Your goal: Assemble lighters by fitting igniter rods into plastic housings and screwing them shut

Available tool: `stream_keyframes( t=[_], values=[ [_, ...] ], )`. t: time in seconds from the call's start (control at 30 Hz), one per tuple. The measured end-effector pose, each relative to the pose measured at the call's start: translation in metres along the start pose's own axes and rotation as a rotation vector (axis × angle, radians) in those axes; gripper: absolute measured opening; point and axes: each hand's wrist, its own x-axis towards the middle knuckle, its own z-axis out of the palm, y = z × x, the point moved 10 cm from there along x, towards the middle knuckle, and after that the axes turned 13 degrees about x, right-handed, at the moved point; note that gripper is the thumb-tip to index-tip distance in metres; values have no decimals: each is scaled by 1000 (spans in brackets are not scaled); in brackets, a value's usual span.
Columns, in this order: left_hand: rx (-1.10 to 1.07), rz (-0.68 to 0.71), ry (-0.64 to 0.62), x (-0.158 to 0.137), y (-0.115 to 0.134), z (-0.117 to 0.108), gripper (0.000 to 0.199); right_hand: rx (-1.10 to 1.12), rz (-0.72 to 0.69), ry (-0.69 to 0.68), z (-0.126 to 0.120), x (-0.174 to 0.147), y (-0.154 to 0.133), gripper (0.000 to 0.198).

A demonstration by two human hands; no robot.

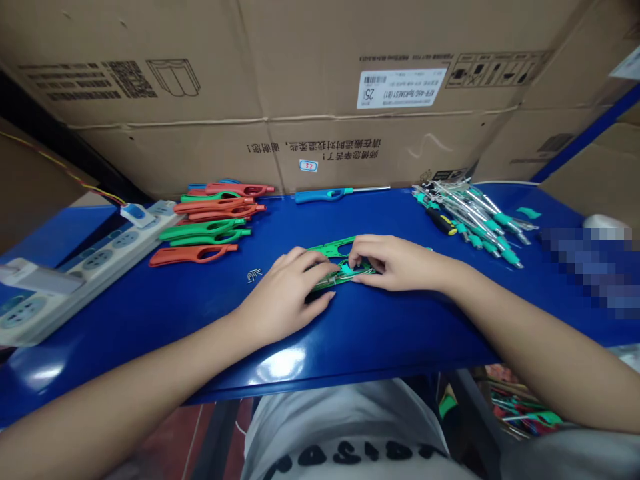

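Observation:
My left hand [287,293] curls over the left end of an opened green lighter casing half [325,283], thumb along its near side. Wires and a teal piece [347,269] show inside this half. My right hand [387,261] has its fingers bent and closed around the right end of the same half, by the wires; the fingertips partly cover what they pinch. Just behind lies the other green casing half [333,249] with its oval trigger opening, partly covered by both hands. A small pile of tiny screws [254,275] lies left of my left hand.
Red, green and blue lighter casings [210,232] are stacked at left beside a white power strip [100,257]. A blue lighter [325,195] lies along the cardboard wall [200,147]. Several metal lighter tubes with teal parts [480,217] and a black-yellow screwdriver [442,222] lie at right.

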Motion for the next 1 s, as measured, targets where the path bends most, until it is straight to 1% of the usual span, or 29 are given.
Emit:
stream_keyframes(
  t=[0.07,0.2,0.37,0.5,0.73,1.0],
  values=[
    [-31,48,-21,0,5,7,33,-2,4,-9,1,0,0,10],
    [-112,75,-26,-1,6,15,34,-18,28,-20,3,0,2,10],
    [-144,75,12,-2,4,15,33,-39,81,-25,3,0,5,12],
    [-156,67,11,-1,3,16,32,-51,102,-32,3,0,6,12],
    [-156,67,19,0,2,16,30,-26,101,-37,5,1,7,11],
    [-163,82,-2,0,3,17,32,16,72,-50,3,-1,4,8]
  ],
)
